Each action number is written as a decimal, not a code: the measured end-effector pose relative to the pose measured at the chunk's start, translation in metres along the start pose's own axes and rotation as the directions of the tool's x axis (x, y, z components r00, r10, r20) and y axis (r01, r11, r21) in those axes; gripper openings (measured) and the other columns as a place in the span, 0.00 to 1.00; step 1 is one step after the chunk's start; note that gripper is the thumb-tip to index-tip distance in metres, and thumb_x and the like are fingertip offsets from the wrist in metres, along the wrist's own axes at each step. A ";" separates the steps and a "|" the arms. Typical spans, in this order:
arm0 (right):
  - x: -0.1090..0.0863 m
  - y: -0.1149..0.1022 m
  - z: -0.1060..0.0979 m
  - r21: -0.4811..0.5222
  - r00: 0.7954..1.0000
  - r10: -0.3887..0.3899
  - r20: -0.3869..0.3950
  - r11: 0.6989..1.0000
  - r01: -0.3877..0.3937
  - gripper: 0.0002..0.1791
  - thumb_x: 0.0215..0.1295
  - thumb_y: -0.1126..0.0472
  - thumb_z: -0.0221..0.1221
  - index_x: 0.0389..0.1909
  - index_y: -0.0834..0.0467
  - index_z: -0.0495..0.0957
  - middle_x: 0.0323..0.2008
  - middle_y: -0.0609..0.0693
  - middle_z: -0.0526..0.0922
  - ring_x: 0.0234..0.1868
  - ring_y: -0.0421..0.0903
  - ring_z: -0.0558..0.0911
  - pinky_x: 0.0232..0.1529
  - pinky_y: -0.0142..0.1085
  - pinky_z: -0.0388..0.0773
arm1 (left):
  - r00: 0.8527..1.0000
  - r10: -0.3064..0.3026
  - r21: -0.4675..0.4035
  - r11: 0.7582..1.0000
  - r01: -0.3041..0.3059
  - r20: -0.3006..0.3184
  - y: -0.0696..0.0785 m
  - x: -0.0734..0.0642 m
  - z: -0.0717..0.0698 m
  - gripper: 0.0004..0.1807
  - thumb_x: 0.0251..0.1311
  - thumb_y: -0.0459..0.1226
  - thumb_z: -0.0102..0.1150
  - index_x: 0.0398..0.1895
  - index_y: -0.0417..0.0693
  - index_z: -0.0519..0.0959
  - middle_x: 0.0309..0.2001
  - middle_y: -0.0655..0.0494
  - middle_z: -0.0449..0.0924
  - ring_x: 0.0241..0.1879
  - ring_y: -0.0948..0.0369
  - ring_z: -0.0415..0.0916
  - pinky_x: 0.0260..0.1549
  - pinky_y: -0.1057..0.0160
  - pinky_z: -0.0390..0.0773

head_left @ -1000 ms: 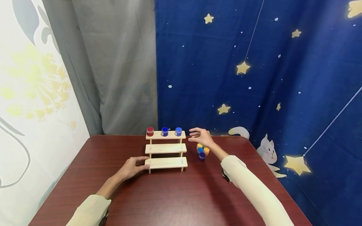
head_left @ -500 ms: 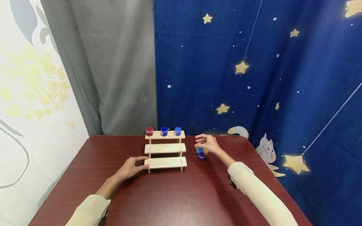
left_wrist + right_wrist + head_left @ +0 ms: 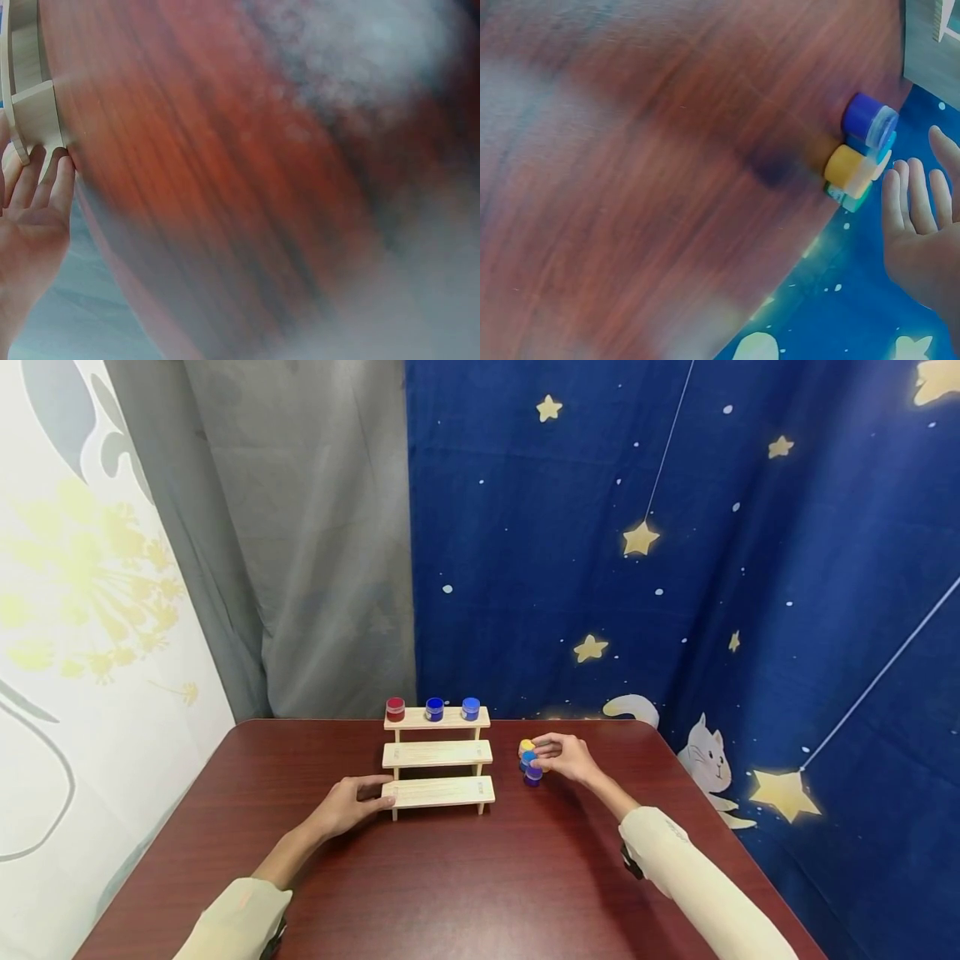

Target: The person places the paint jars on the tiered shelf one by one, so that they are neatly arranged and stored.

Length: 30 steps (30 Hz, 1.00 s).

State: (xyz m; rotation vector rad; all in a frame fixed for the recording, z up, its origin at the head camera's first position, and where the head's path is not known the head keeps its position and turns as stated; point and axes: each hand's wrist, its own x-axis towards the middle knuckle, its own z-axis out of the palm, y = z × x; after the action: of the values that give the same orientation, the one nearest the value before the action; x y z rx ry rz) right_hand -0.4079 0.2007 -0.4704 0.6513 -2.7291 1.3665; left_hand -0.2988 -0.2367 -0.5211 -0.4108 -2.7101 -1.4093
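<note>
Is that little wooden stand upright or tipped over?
Upright: in the head view, the wooden stand rests on its legs on the table, with three pots sitting on its top shelf.

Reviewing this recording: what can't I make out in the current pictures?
Orange jar: head view, mostly covered by the right grip.
Green jar: right wrist view, partly hidden behind the orange jar.
Any lettering on the light blue jar: head view, too small.
Left grip and wooden rack: left wrist view, cut off by edges.
Table: left wrist view, whitish blur.

Cream sleeves (image 3: 701,885) end in wide cuffs (image 3: 642,828), with small black pieces (image 3: 632,863) under each.
</note>
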 end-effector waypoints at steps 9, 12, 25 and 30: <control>-0.010 0.011 0.002 -0.006 1.000 -0.003 0.010 1.000 0.003 0.24 0.57 0.71 0.75 0.55 0.71 0.83 0.44 0.65 0.89 0.48 0.59 0.89 0.46 0.36 0.85 | 1.000 0.000 0.002 1.000 0.000 -0.002 -0.001 0.000 0.000 0.25 0.65 0.44 0.72 0.62 0.44 0.83 0.57 0.43 0.84 0.56 0.52 0.83 0.47 0.62 0.82; -0.012 0.013 0.003 -0.004 1.000 0.005 0.005 1.000 -0.005 0.24 0.56 0.70 0.76 0.54 0.71 0.83 0.45 0.64 0.89 0.47 0.58 0.89 0.47 0.35 0.85 | 1.000 -0.003 0.007 1.000 0.003 -0.006 0.000 0.000 0.000 0.25 0.65 0.44 0.72 0.62 0.44 0.83 0.57 0.43 0.85 0.56 0.52 0.83 0.47 0.62 0.82; -0.017 0.019 0.008 0.068 0.998 0.062 -0.010 0.996 -0.061 0.24 0.54 0.70 0.77 0.53 0.69 0.84 0.45 0.63 0.89 0.45 0.56 0.90 0.44 0.32 0.85 | 1.000 -0.007 -0.008 1.000 0.007 -0.002 0.000 -0.001 0.000 0.25 0.65 0.43 0.72 0.62 0.42 0.83 0.56 0.42 0.85 0.55 0.51 0.84 0.47 0.61 0.83; -0.018 0.021 0.009 0.083 0.997 0.072 0.005 0.994 -0.072 0.24 0.54 0.69 0.77 0.53 0.69 0.84 0.44 0.64 0.89 0.43 0.55 0.90 0.43 0.30 0.84 | 1.000 -0.009 -0.009 1.000 0.009 -0.005 0.001 -0.001 0.000 0.25 0.65 0.43 0.73 0.62 0.41 0.83 0.56 0.42 0.84 0.55 0.51 0.84 0.46 0.61 0.83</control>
State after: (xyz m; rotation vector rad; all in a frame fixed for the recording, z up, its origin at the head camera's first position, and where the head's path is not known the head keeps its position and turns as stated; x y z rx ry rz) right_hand -0.3979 0.2116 -0.4952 0.5642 -2.7354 1.5021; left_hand -0.2976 -0.2362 -0.5202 -0.3954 -2.7065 -1.4230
